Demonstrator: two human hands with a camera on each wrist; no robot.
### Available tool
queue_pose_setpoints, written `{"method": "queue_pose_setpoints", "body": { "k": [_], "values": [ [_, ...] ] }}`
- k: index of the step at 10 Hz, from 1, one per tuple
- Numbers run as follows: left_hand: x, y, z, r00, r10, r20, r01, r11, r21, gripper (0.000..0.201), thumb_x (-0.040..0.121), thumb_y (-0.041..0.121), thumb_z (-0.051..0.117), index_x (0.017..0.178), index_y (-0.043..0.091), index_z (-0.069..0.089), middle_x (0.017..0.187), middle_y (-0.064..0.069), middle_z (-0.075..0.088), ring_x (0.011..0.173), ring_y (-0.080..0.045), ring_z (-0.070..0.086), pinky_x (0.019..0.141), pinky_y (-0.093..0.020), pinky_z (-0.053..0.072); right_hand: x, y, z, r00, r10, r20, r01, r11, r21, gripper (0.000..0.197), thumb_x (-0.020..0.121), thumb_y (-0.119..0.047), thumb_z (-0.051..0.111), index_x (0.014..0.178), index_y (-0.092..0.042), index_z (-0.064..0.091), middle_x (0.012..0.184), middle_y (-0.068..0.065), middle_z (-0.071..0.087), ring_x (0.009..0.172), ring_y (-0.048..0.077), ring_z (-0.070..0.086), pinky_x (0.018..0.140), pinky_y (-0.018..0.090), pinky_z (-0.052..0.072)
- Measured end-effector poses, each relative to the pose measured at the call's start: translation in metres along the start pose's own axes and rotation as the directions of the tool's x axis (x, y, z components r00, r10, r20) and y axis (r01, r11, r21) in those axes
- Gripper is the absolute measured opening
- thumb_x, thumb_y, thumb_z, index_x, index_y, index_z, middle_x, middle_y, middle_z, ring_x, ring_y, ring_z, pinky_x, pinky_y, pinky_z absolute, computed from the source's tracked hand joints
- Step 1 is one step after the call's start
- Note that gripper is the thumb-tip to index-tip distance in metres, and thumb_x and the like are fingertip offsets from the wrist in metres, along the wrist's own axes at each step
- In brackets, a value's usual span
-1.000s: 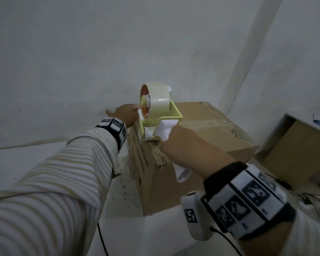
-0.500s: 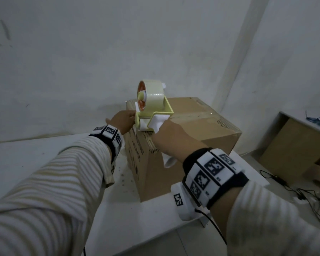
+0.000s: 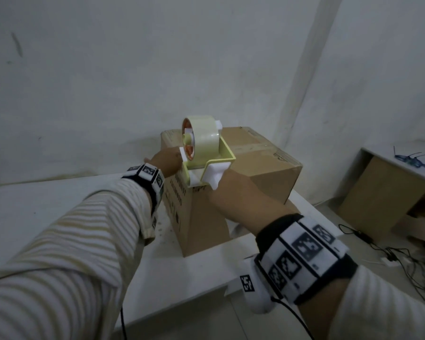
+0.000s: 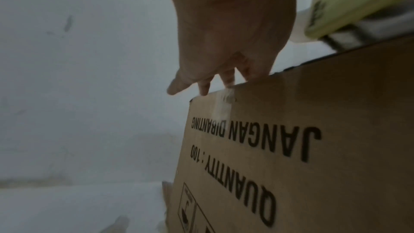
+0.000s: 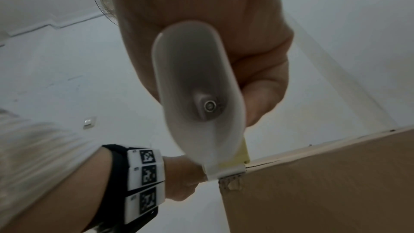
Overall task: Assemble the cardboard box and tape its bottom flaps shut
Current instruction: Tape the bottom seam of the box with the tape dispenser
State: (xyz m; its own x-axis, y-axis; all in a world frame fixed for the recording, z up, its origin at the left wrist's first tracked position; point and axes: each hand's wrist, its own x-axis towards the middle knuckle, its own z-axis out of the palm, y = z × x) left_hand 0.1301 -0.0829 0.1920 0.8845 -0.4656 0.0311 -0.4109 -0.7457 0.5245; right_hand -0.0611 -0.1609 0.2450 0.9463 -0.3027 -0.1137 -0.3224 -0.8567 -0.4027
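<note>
A brown cardboard box stands on a white table, its printed side facing left. My right hand grips the white handle of a yellow tape dispenser, whose front end rests on the box's near top corner. A roll of clear tape sits on it. My left hand lies with straight fingers on the box's top left edge, over a strip of tape folded down the side.
A white wall stands close behind the box. To the right is a lower white desk with a blue item on it. Cables lie on the floor. The table's front edge runs near me.
The view has shifted, so box and hands sit lower and more central. The dispenser has come toward me along the box top to its near corner. My left hand stays on the left edge.
</note>
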Motion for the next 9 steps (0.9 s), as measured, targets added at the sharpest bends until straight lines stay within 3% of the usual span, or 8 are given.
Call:
{"method": "queue_pose_setpoints", "body": {
  "k": [1, 2, 4, 5, 6, 7, 8, 9],
  "values": [
    [-0.016, -0.008, 0.010, 1.000, 0.012, -0.020, -0.015, 0.981, -0.194, 0.037, 0.097, 0.020, 0.042, 0.130, 0.007, 0.055, 0.133, -0.015, 0.057, 0.123, -0.032, 0.051, 0.099, -0.031, 0.039, -0.002, -0.003, -0.001, 0.999, 0.032, -0.003, -0.032, 0.999, 0.031, 0.023, 0.087, -0.002, 0.042, 0.066, -0.011, 0.036, 0.066, 0.007, 0.045, 0.056, 0.015, 0.042, 0.046, 0.024, 0.032],
    [-0.031, -0.011, 0.020, 0.997, 0.072, 0.025, -0.058, 0.927, -0.371, 0.043, 0.098, 0.019, 0.045, 0.141, 0.016, 0.043, 0.145, -0.006, 0.045, 0.135, -0.024, 0.040, 0.108, -0.029, 0.031, -0.005, -0.004, 0.001, 0.998, 0.055, 0.003, -0.055, 0.996, 0.076, 0.024, 0.086, -0.002, 0.041, 0.065, -0.012, 0.036, 0.066, 0.007, 0.043, 0.057, 0.016, 0.041, 0.048, 0.024, 0.032],
    [-0.034, -0.004, 0.022, 0.993, -0.093, 0.066, 0.098, 0.993, -0.068, 0.066, 0.090, 0.052, 0.032, 0.148, 0.022, 0.026, 0.157, 0.001, 0.019, 0.142, -0.026, 0.026, 0.117, -0.054, 0.011, -0.030, 0.000, 0.005, 0.999, 0.036, -0.033, -0.032, 0.992, 0.121, 0.024, 0.087, -0.003, 0.042, 0.067, -0.014, 0.034, 0.072, 0.009, 0.046, 0.063, 0.019, 0.046, 0.053, 0.024, 0.037],
    [-0.033, -0.005, 0.023, 0.998, -0.055, 0.038, 0.057, 0.996, -0.069, 0.054, 0.099, 0.036, 0.031, 0.148, 0.013, 0.029, 0.157, -0.008, 0.022, 0.144, -0.028, 0.022, 0.115, -0.055, 0.020, -0.044, 0.007, 0.005, 0.999, 0.018, -0.041, -0.015, 0.998, 0.053, 0.027, 0.085, -0.004, 0.043, 0.064, -0.016, 0.031, 0.069, 0.005, 0.040, 0.060, 0.017, 0.044, 0.051, 0.025, 0.037],
    [-0.031, -0.007, 0.021, 1.000, -0.010, 0.001, 0.010, 0.999, -0.047, 0.044, 0.097, 0.002, 0.030, 0.141, 0.001, 0.033, 0.149, -0.016, 0.034, 0.145, -0.028, 0.020, 0.103, -0.045, 0.043, -0.061, 0.009, 0.005, 0.999, 0.013, -0.044, -0.012, 1.000, 0.024, 0.015, 0.088, -0.004, 0.043, 0.076, -0.012, 0.038, 0.082, 0.009, 0.049, 0.080, 0.026, 0.056, 0.073, 0.036, 0.051],
    [-0.026, -0.005, 0.023, 0.999, 0.047, 0.001, -0.047, 0.999, 0.023, 0.043, 0.096, 0.001, 0.029, 0.138, 0.000, 0.037, 0.144, -0.017, 0.039, 0.140, -0.030, 0.027, 0.101, -0.050, 0.043, -0.068, 0.007, 0.005, 0.997, 0.047, -0.053, -0.043, 0.997, 0.065, 0.007, 0.089, -0.005, 0.044, 0.089, -0.011, 0.047, 0.101, 0.015, 0.058, 0.086, 0.028, 0.058, 0.078, 0.036, 0.052],
    [-0.039, -0.002, 0.024, 0.996, 0.049, 0.074, -0.052, 0.998, 0.042, 0.045, 0.101, 0.016, 0.030, 0.143, 0.002, 0.033, 0.152, -0.017, 0.031, 0.141, -0.033, 0.028, 0.116, -0.047, 0.025, -0.064, 0.007, 0.011, 0.996, 0.084, -0.042, -0.080, 0.993, 0.083, 0.005, 0.088, -0.003, 0.045, 0.090, -0.007, 0.047, 0.106, 0.017, 0.056, 0.088, 0.027, 0.057, 0.071, 0.033, 0.050],
    [-0.046, -0.012, 0.034, 0.983, 0.140, 0.119, -0.149, 0.987, 0.066, 0.051, 0.101, 0.014, 0.032, 0.150, 0.012, 0.021, 0.159, -0.014, 0.014, 0.142, -0.031, 0.027, 0.118, -0.044, 0.022, -0.054, 0.011, 0.017, 0.989, 0.148, -0.004, -0.146, 0.978, 0.148, 0.009, 0.087, -0.006, 0.047, 0.079, -0.010, 0.044, 0.095, 0.014, 0.054, 0.064, 0.016, 0.050, 0.049, 0.023, 0.041]
  ]
}}
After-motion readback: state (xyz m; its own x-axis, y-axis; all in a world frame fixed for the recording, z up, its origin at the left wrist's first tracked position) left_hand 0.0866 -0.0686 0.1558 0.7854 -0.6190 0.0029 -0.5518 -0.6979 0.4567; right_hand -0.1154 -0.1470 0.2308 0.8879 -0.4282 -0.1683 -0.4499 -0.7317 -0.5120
